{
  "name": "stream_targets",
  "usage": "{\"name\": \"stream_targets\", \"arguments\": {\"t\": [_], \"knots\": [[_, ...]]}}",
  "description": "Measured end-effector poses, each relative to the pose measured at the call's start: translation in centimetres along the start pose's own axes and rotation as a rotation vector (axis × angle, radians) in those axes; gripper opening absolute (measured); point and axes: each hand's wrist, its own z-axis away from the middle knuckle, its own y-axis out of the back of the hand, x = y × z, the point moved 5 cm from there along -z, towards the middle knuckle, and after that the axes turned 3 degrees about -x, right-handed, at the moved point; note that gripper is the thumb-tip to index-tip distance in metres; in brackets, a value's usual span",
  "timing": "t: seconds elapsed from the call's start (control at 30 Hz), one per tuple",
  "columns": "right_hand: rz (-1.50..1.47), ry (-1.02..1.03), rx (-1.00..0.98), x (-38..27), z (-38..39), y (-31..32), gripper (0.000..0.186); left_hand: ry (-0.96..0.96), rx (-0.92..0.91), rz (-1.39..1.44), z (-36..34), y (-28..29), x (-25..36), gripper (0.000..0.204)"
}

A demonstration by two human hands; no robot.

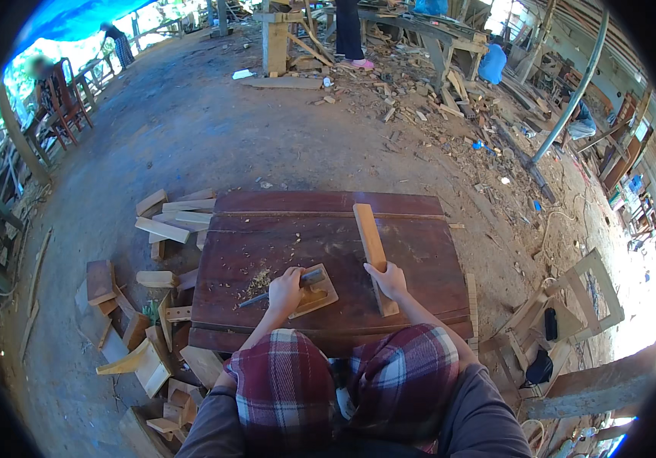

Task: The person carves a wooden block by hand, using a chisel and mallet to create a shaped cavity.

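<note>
My left hand (286, 294) is closed around the dark crossbar of what looks like a small wooden hand plane (320, 296), which rests on the reddish-brown wooden bench top (313, 237). Part of the plane is hidden under my fingers. Pale wood shavings (259, 282) lie just beyond that hand. To the right, my right hand (387, 279) grips a squared length of light wood (369, 235) near its middle. That piece slants away from me across the bench, its near end close to the front edge.
Wooden offcuts (164, 221) are heaped along the bench's left side. At the right lies a light wooden frame (583, 294). My knees, in plaid cloth (286, 382), are against the front edge. A cluttered workbench (450, 34) and other people are farther off.
</note>
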Motion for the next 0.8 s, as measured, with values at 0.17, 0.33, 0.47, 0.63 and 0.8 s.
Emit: {"name": "stream_targets", "arguments": {"t": [0.17,0.33,0.47,0.63,0.8], "knots": [[-0.014,-0.002,-0.012,-0.19,0.07,-0.13,0.081,-0.002,0.002,0.001,0.11,0.04,-0.16,0.041],[-0.007,-0.004,0.004,0.12,0.02,-0.04,0.08,0.003,0.0,0.004,0.11,0.04,0.08,0.042],[-0.005,0.002,-0.003,0.0,-0.06,-0.15,0.081,-0.029,0.011,-0.007,0.22,0.03,-0.14,0.044],[-0.005,0.005,0.004,0.18,-0.16,-0.14,0.082,-0.02,-0.008,0.003,0.12,0.06,0.04,0.045],[-0.013,-0.002,-0.014,0.09,-0.1,-0.15,0.083,-0.002,-0.003,0.008,0.2,0.24,0.11,0.044]]}}
